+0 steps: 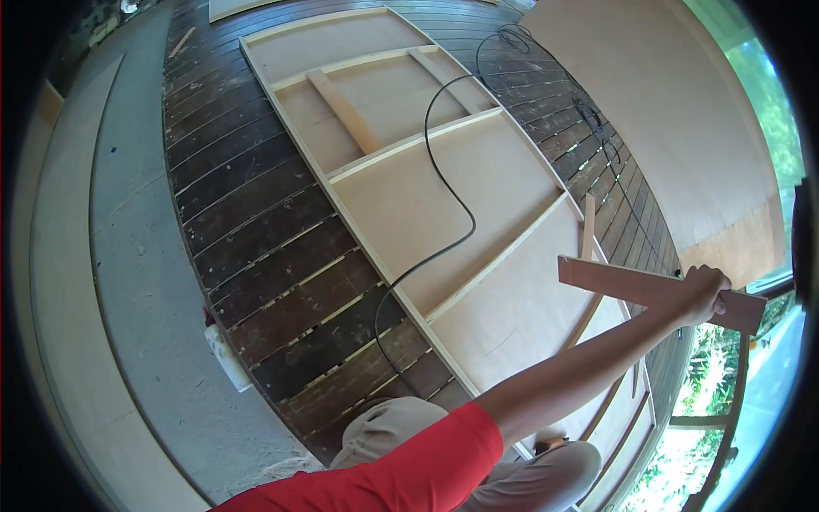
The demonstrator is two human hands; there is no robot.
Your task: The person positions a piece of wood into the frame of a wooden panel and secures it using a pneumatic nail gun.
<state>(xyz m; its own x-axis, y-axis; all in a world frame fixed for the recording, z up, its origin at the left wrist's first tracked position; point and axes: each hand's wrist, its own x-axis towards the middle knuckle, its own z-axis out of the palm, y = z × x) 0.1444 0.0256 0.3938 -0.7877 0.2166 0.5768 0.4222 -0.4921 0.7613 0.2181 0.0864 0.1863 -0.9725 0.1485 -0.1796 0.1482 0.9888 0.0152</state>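
My left hand (704, 294) is closed around a short, flat reddish-brown board (623, 280), near its right end. The bare forearm reaches across from a red sleeve at the bottom. The held board is over the right edge of a large pale panel (495, 183) with thin wooden framing. A narrow upright-looking strip (589, 224) shows just behind the board's left end. Two loose strips lie in the panel's far section, one of them orange-brown (345, 111). My right hand is not in view.
A black cable (437, 162) snakes over the panel and dark slatted deck (281, 247). A white bottle (226, 354) lies on the grey strip at left. More cable (597, 119) and a big plain sheet (657, 111) are at right. My knees (563, 469) show at the bottom.
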